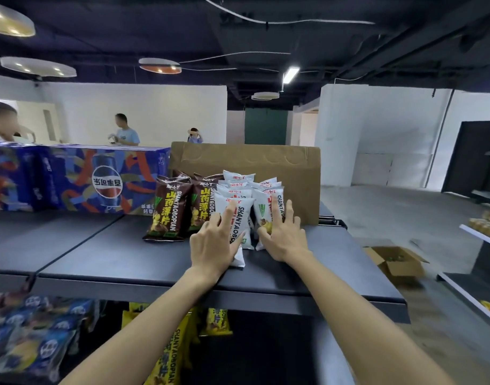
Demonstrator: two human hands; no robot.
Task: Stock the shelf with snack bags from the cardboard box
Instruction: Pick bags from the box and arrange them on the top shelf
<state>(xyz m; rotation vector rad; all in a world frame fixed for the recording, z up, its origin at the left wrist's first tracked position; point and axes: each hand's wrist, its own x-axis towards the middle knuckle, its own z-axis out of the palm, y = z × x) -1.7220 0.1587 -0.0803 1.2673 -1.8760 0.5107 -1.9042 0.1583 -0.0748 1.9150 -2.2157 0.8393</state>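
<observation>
White snack bags [239,215] stand in rows on the dark shelf [121,254], at 3 o'clock of brown bags [169,209] — left hand [213,243] and right hand [284,236], fingers [229,215] spread flat on the front bags, apparently squaring them upright.

The top shelf [127,262] is matt dark grey. On it, the brown snack bags [169,212] are dark chocolate with yellow characters, white lettering and a green triangle. The white snack bags [239,215] beside them carry red marks, dark lettering and a green patch. The cardboard box [266,168] behind is plain tan, with faint round imprints along its flap. The cola carton [80,179] is blue, patterned with orange, red and olive streaks around a round red, white and blue logo. Below hang yellow snack bags [219,320] with dark lettering.
</observation>
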